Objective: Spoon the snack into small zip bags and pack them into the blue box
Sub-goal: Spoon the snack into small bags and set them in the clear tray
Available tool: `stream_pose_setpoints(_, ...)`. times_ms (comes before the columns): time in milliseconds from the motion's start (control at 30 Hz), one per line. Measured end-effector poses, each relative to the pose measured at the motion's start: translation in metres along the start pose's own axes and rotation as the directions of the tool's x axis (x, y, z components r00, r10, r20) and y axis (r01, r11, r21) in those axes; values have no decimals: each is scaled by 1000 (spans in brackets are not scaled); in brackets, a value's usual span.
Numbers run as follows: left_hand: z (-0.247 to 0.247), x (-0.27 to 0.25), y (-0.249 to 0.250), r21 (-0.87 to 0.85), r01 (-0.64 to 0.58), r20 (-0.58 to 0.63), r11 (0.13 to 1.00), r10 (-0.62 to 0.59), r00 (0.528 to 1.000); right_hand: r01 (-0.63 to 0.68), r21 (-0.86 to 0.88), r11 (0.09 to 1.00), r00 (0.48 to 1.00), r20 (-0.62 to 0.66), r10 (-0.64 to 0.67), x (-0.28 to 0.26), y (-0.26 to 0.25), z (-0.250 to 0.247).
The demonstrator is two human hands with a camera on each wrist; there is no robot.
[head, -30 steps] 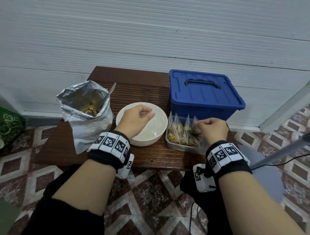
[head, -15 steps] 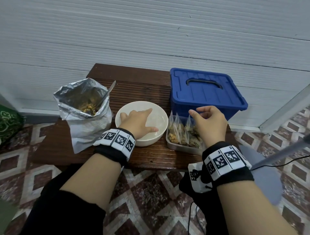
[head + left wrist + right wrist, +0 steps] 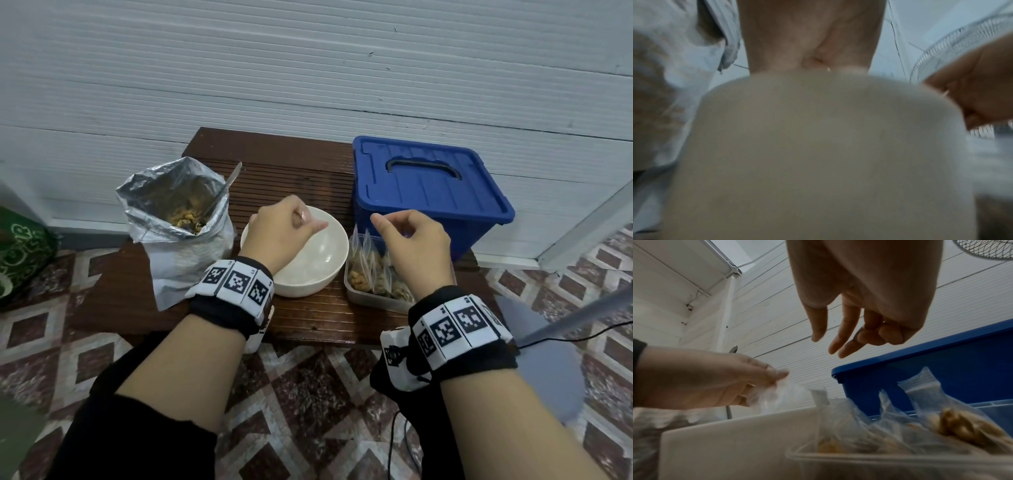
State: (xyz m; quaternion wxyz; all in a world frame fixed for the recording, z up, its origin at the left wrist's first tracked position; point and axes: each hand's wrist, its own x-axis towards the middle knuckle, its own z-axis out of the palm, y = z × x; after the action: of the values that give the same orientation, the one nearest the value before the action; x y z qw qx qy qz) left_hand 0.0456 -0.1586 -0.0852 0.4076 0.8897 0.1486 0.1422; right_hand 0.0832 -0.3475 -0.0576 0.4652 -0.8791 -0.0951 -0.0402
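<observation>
1. A person sits at a low, dark wooden surface (image 3: 308, 318) set against a white panelled wall, with both forearms reaching forward and marker bands on the wrists.
2. The left hand (image 3: 277, 233) hovers over a white bowl (image 3: 329, 260) in the middle of the surface. Its grip is closed in a pinch on a small, clear empty zip bag (image 3: 781, 394), which shows blurred in the right wrist view, held just above the bowl's rim.
3. The right hand (image 3: 416, 246) hangs above a clear plastic tub (image 3: 366, 298) just right of the bowl. Its grip holds nothing: thumb and first two fingers (image 3: 840, 331) reach loosely downward, and the other two are curled in.
4. The tub holds several filled zip bags (image 3: 368, 270) of brown snack, standing upright side by side.
5. The blue box (image 3: 431, 195) sits behind the tub, at the far right of the surface, with its lid on and a dark handle lying flat on top.
6. On the left stands an open silver foil bag (image 3: 181, 240) with snack (image 3: 186, 219) inside. A metal spoon (image 3: 229, 181) stands in it, its handle leaning out over the far edge.
7. The floor below has red and white patterned tiles (image 3: 301, 394).
</observation>
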Motion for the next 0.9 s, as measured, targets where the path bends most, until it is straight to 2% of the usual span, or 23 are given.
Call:
stream_pose_setpoints(67,-6,-2,9,-263,16,-17,965,-21,1000,15,44,999,997,74,-18,-3,-6,3)
stream_pose_setpoints(100,-8,-4,14,-343,14,-27,939,-24,999,6,84,996,993,113,-15,-3,-8,5)
stream_pose_setpoints(200,-11,-7,22,-472,12,-32,881,-31,999,-51,180,982,972,237,8,-6,-13,9)
stream_pose_setpoints(267,-10,-8,22,-487,24,-18,873,-38,999,-44,185,982,964,264,-7,-7,-16,12)
stream_pose_setpoints(367,-7,-8,17,-425,39,-28,904,-56,998,-41,178,983,974,227,-1,-7,-16,16)
stream_pose_setpoints(433,-9,-9,16,-380,8,-52,925,-30,998,-53,178,983,977,215,14,-6,-16,18)
stream_pose_setpoints(500,-13,-11,18,-249,-116,-35,961,111,993,-60,169,984,978,207,24,-6,-16,17)
stream_pose_setpoints(533,-16,-12,19,-139,-198,13,970,202,979,-58,165,985,979,202,23,-6,-16,17)
stream_pose_setpoints(567,-18,-13,20,-5,-271,83,963,271,959,-53,165,985,981,192,20,-7,-16,17)
stream_pose_setpoints(633,-20,-15,21,209,-373,201,904,334,921,-45,166,985,983,184,14,-6,-17,17)
stream_pose_setpoints(700,-16,-16,20,243,-423,224,873,374,900,-45,155,987,978,211,11,-6,-19,18)
stream_pose_setpoints(900,-8,-17,14,175,-447,105,877,435,894,-26,149,988,967,255,-13,-9,-24,19)
